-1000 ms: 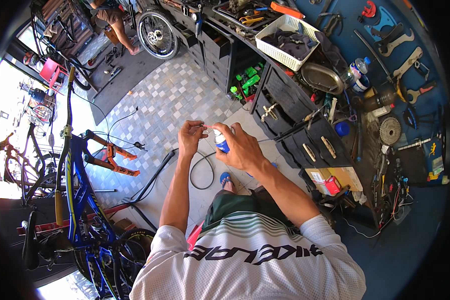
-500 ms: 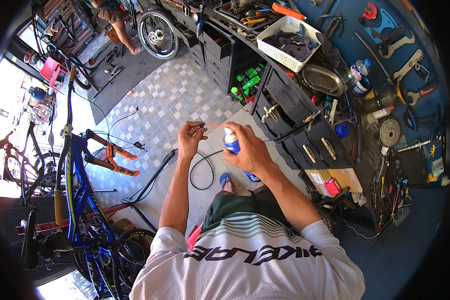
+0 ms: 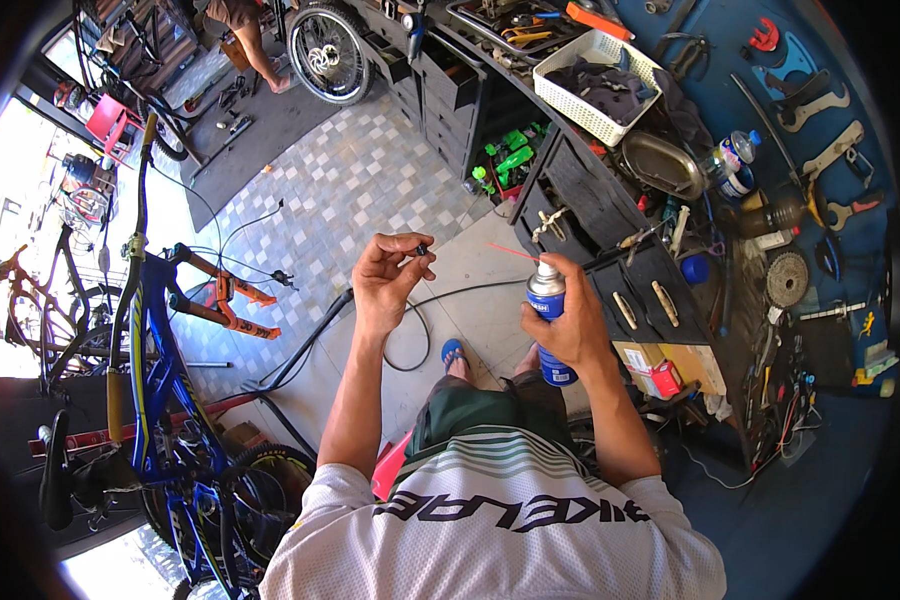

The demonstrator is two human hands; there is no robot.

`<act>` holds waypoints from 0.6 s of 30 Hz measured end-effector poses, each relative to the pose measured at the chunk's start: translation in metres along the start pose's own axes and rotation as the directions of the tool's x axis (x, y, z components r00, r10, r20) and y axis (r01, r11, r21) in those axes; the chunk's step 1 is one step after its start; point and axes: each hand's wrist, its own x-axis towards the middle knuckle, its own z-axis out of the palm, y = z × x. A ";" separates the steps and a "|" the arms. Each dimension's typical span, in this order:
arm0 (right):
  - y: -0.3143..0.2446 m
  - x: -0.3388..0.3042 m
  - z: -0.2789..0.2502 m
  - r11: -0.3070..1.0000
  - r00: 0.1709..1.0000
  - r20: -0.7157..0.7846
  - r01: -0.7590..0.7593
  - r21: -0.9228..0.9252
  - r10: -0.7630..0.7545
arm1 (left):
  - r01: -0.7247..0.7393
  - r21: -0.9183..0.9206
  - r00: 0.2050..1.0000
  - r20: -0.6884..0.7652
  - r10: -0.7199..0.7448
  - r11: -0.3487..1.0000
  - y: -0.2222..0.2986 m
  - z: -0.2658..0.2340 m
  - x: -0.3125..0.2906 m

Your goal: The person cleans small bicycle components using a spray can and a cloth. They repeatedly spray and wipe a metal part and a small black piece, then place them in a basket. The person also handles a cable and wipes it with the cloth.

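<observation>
In front of me my left hand (image 3: 390, 280) is closed in a pinch on a small black part (image 3: 422, 250), whose exact kind I cannot make out. To its right, my right hand (image 3: 570, 320) grips a blue spray can (image 3: 547, 290) held upright, its index finger on top at the nozzle. A thin red straw (image 3: 512, 250) sticks out of the nozzle and points left toward the left hand. A gap separates the straw's tip from the small part.
A blue bicycle frame (image 3: 152, 370) with an orange fork (image 3: 228, 302) stands on my left. Black drawers (image 3: 570, 195) and a cluttered bench with a white basket (image 3: 610, 130) run along the right. A black hose (image 3: 305, 350) lies on the floor. Another person's leg (image 3: 260, 55) shows far off.
The right hand has drawn the spray can to the right, away from the left hand. My left hand has turned slightly, and the small black part shows more plainly.
</observation>
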 end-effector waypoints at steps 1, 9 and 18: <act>0.000 -0.002 -0.001 1.000 1.000 0.008 -0.030 0.007 0.030 | -0.007 -0.008 1.000 0.008 0.008 1.000 0.004 0.003 0.000; 0.002 -0.005 -0.004 1.000 1.000 0.010 -0.027 0.015 0.027 | -0.053 0.001 0.998 0.039 0.053 0.999 0.011 0.013 0.003; -0.014 0.001 -0.002 0.999 0.996 0.074 0.044 0.024 -0.046 | -0.050 0.020 0.998 -0.029 0.051 0.999 -0.009 -0.001 0.010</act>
